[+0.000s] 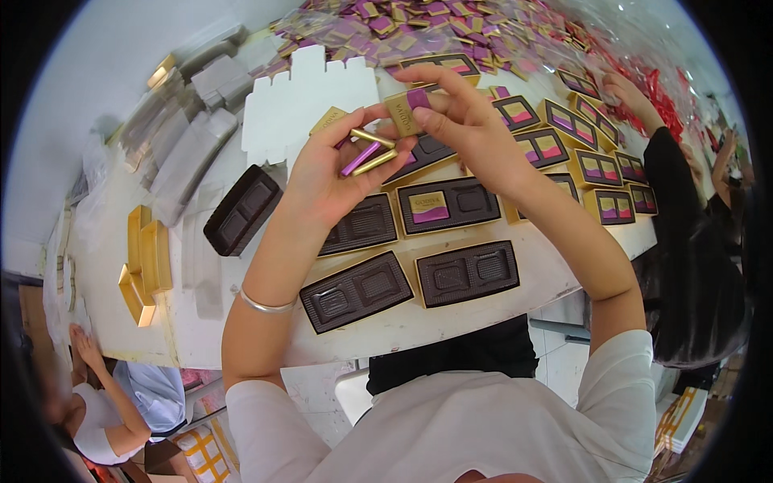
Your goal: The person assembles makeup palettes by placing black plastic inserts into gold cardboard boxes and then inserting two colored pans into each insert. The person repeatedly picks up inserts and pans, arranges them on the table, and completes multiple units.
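In my left hand (322, 183), fingers curled and palm up, rests a stack of wrapped chocolates (367, 157) seen edge-on, gold and purple. My right hand (477, 133) pinches a square gold-and-purple wrapped chocolate (398, 114) between thumb and fingers, just above that stack. Below my hands, a gold box with a dark two-well tray (475, 205) has one wrapped chocolate (427, 207) in its left well. Nearer the table edge lie two more boxed trays, one tilted (354, 293) and one straighter (468, 274), with bare wells. Another boxed tray (361, 229) is partly behind my left forearm.
Several filled boxes (600, 167) stand at right, near a co-worker's hand (632, 95). Loose chocolates (459, 28) pile up at the back. White flat cardboard (278, 121), a loose dark tray (244, 211), clear plastic packs (193, 161) and gold box parts (150, 251) are at left.
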The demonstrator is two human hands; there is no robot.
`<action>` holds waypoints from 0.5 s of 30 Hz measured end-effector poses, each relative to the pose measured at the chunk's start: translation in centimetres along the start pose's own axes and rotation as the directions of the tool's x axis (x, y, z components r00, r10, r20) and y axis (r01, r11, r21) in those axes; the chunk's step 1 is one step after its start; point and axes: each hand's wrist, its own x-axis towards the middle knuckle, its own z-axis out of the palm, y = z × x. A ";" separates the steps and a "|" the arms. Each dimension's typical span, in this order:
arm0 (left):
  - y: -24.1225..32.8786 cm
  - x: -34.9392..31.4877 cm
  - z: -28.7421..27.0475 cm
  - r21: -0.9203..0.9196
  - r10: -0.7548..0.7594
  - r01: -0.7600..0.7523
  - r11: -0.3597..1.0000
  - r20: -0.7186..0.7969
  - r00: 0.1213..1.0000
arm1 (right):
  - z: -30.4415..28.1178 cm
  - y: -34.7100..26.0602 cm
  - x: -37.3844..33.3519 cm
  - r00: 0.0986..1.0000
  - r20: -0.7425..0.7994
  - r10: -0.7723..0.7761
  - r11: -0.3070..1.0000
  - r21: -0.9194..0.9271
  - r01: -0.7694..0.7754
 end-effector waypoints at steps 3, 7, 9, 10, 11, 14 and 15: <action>0.7 0.1 -1.3 0.041 -0.133 0.130 0.991 0.112 0.985 | -0.8 -1.4 -1.9 0.996 -0.087 -0.005 0.999 -0.036 0.002; 1.6 0.1 -2.0 0.105 -0.063 0.048 0.993 0.152 0.986 | -0.8 -3.8 -7.6 0.977 -0.085 0.197 0.968 -0.142 -0.208; 1.7 0.4 -2.2 0.084 -0.053 0.038 0.996 0.178 0.983 | 0.3 -4.1 -10.8 0.966 -0.048 0.253 0.965 -0.067 -0.255; 1.8 0.5 -2.3 0.072 -0.048 0.034 0.997 0.193 0.980 | 0.7 -3.9 -12.3 0.961 -0.021 0.277 0.961 -0.002 -0.277; 2.0 0.6 -2.4 0.057 -0.048 0.037 0.998 0.204 0.978 | 0.9 -3.7 -13.4 0.973 0.020 0.231 0.958 -0.177 -0.224; 2.3 0.7 -2.4 0.032 -0.031 0.025 0.999 0.197 0.980 | 1.5 -1.7 -14.6 0.979 0.149 -0.138 0.659 -0.724 0.203; 2.5 0.8 -2.7 0.022 -0.035 0.031 0.999 0.212 0.977 | 1.6 -1.3 -15.0 0.955 0.222 -0.195 0.540 -0.789 0.293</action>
